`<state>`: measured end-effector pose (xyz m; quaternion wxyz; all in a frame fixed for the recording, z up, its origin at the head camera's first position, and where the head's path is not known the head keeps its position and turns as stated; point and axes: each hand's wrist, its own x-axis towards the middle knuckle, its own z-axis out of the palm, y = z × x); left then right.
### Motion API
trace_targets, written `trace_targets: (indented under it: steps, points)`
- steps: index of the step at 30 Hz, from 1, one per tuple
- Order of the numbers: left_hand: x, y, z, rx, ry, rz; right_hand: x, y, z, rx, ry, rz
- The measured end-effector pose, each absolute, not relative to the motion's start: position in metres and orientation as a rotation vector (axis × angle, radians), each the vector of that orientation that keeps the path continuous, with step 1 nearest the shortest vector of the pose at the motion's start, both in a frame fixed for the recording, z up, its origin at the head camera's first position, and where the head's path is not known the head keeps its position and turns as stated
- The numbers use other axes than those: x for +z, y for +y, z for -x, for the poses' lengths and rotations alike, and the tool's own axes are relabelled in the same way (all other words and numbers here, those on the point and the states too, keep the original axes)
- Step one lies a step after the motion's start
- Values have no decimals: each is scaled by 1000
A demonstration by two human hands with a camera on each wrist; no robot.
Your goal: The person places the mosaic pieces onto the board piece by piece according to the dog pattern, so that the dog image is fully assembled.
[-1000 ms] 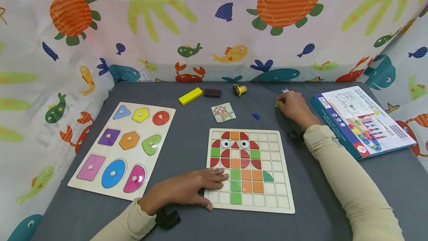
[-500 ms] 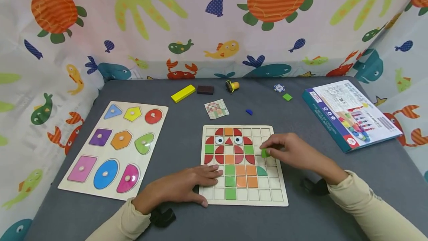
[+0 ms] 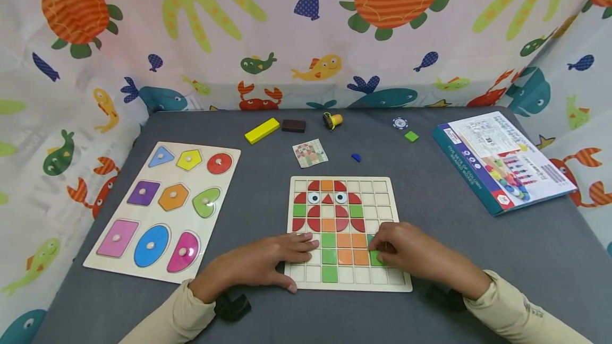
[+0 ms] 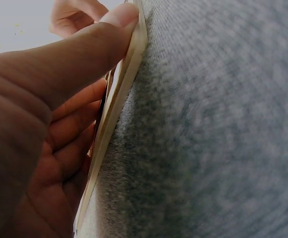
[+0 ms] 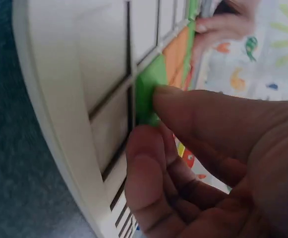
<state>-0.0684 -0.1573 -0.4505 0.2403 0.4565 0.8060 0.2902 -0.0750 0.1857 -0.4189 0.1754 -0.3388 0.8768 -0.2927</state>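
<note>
The right hand (image 5: 208,163) pinches a green tile (image 5: 148,87) against the grid board (image 5: 54,84) — thumb below, finger on top — beside an orange tile (image 5: 176,52), the other hand's fingers (image 5: 218,25) beyond.

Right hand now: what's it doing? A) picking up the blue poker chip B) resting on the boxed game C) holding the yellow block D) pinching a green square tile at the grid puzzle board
D: the right hand pinches a small green square tile in its fingers against a cell of the white wooden grid puzzle board, beside the orange tiles.
</note>
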Motion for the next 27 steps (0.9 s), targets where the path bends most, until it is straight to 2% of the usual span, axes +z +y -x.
trace_targets:
  steps: [4,7,11,20,27]
  points:
    - [-449,-156,70,797,2207,-1255,-411,187,87,-829,2504,912]
    - [-448,-157,70,796,2209,-1256,-405,193,109,-876,2548,847]
    - [-449,-157,69,785,2208,-1258,-406,208,153,-905,2692,735]
    - [-450,-154,68,776,2205,-1275,-426,257,251,-952,2828,302]
    - [-449,-157,67,787,2209,-1269,-434,262,279,-803,2832,236]
